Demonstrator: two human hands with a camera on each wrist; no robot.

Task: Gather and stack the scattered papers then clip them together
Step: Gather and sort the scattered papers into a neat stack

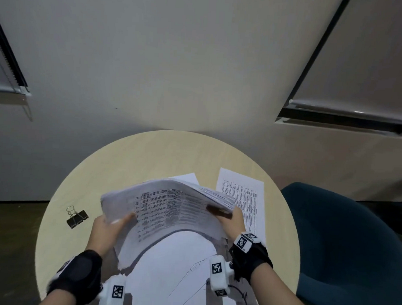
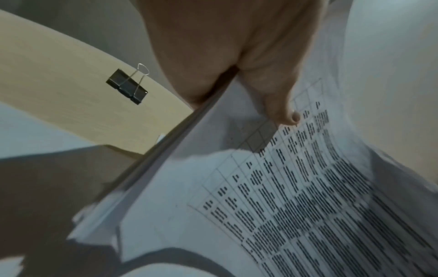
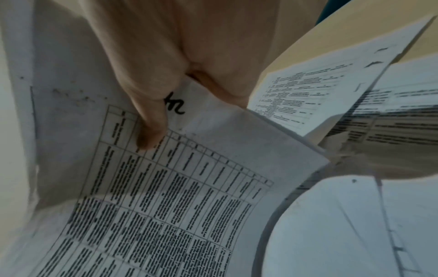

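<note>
A thick stack of printed papers [image 1: 167, 206] is lifted off the round table [image 1: 135, 158], bowed upward in the middle. My left hand [image 1: 110, 226] grips its left edge, thumb on top [image 2: 284, 112] and fingers underneath. My right hand [image 1: 230, 220] grips the right edge, thumb pressed on the printed grid [image 3: 151, 135]. A single printed sheet [image 1: 244, 198] lies flat on the table to the right. Another white sheet [image 1: 189, 177] peeks out behind the stack. More white sheets [image 1: 172, 266] lie under my wrists. A black binder clip [image 1: 77, 218] lies to the left [image 2: 128, 88].
A dark teal chair [image 1: 343, 246] stands close to the table's right side. A pale wall rises behind the table, with window blinds at both upper corners. Bare tabletop shows at the far side and the left.
</note>
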